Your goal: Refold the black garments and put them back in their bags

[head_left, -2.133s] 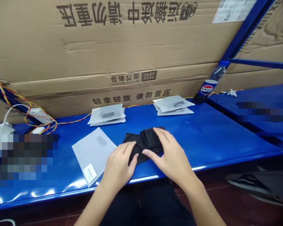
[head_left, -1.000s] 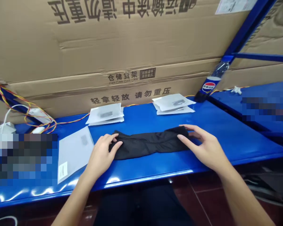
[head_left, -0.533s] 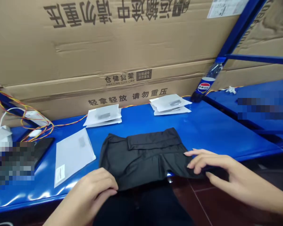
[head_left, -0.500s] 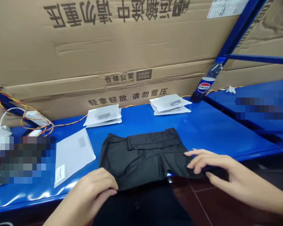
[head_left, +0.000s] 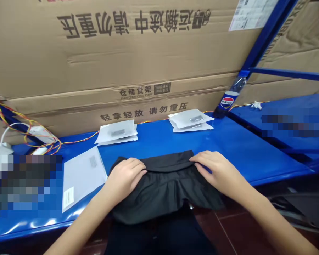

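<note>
A pair of black shorts (head_left: 162, 194), or a garment much like them, lies over the front edge of the blue table, its lower part hanging off. A folded-over strip runs along its top. My left hand (head_left: 129, 173) pinches the left end of this strip, thumb and fingers closed on the cloth. At the strip's right end, my right hand (head_left: 208, 166) grips the fabric between thumb and fingertips. The cloth between both hands is wrinkled and sags below. To the left of the shorts rests a flat white zip bag (head_left: 82, 177) with a small label.
Two pairs of white zip bags, left (head_left: 117, 132) and right (head_left: 191, 119), lie at the back. A Pepsi bottle (head_left: 230, 95) leans by the blue post. Cables and a white power strip (head_left: 44, 134) sit at left. A large cardboard box (head_left: 149, 56) walls the rear.
Both hands have moved from the lower edge of the shorts up to the folded strip and gripped its ends. The shorts have shifted slightly toward me and bunched.
</note>
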A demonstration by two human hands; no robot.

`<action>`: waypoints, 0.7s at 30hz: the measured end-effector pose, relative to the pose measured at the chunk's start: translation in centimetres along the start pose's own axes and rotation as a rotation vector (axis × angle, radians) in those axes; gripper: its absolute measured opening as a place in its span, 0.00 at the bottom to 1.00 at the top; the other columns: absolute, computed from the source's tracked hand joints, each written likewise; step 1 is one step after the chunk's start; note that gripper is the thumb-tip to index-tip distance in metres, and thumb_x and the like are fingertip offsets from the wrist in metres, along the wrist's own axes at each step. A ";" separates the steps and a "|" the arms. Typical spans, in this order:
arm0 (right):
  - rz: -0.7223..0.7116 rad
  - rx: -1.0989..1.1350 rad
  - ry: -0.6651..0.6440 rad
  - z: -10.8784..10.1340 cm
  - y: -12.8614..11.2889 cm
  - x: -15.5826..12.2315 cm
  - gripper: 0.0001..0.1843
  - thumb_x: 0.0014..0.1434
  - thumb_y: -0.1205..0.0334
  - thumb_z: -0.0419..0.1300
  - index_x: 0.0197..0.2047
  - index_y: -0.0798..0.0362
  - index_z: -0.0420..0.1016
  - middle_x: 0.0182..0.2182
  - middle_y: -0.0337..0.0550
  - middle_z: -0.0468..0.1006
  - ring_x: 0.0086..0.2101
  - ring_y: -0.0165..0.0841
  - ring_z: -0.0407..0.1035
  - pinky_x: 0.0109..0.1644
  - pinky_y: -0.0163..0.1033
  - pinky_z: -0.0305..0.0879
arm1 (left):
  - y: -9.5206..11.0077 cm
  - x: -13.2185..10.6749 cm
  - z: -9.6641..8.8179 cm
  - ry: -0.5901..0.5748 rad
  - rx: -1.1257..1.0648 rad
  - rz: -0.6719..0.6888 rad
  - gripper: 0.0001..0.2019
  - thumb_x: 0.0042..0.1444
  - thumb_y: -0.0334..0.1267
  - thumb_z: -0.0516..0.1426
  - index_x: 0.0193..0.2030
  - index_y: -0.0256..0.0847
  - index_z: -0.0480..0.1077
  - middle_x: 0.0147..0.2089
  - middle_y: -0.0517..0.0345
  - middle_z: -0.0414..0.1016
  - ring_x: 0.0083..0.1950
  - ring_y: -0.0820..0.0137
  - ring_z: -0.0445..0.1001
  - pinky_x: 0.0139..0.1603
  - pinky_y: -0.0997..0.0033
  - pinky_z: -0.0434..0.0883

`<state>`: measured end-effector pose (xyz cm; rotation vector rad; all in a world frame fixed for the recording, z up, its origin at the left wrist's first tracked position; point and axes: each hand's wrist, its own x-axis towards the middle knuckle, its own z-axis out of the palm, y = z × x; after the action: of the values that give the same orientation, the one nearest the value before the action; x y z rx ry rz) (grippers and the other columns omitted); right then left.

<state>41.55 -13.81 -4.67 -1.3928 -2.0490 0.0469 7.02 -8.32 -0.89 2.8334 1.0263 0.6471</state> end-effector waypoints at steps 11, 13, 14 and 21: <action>0.199 0.326 -0.169 2.3 3.6 12.3 0.20 0.64 0.44 0.59 0.39 0.52 0.82 0.32 0.43 0.83 0.33 0.38 0.73 0.42 0.43 0.69 | -8.0 8.0 -0.8 -0.228 -0.437 -0.317 0.21 0.60 0.57 0.59 0.32 0.41 0.81 0.31 0.56 0.82 0.32 0.65 0.74 0.36 0.68 0.70; 0.220 0.321 -0.194 2.7 4.2 12.1 0.23 0.62 0.40 0.62 0.40 0.52 0.83 0.29 0.41 0.80 0.31 0.36 0.70 0.39 0.41 0.67 | -8.5 7.6 0.0 -0.203 -0.455 -0.337 0.24 0.62 0.59 0.57 0.33 0.40 0.81 0.31 0.56 0.81 0.32 0.66 0.73 0.35 0.69 0.68; 0.228 0.322 -0.202 2.8 4.4 11.7 0.23 0.61 0.39 0.63 0.41 0.53 0.84 0.28 0.39 0.79 0.30 0.35 0.69 0.37 0.40 0.66 | -8.5 7.2 0.3 -0.190 -0.467 -0.349 0.24 0.62 0.60 0.58 0.35 0.39 0.81 0.32 0.56 0.81 0.32 0.67 0.72 0.35 0.69 0.68; 0.292 0.374 -0.221 3.3 5.0 11.1 0.22 0.58 0.41 0.65 0.37 0.53 0.84 0.27 0.40 0.79 0.29 0.36 0.71 0.39 0.42 0.68 | -9.2 6.6 0.8 -0.166 -0.559 -0.420 0.21 0.56 0.57 0.65 0.39 0.39 0.84 0.30 0.57 0.80 0.31 0.68 0.73 0.35 0.70 0.70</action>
<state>41.42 -1.24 -3.66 -1.4788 -1.8637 0.7001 6.41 3.03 -1.01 2.0745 1.1418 0.5354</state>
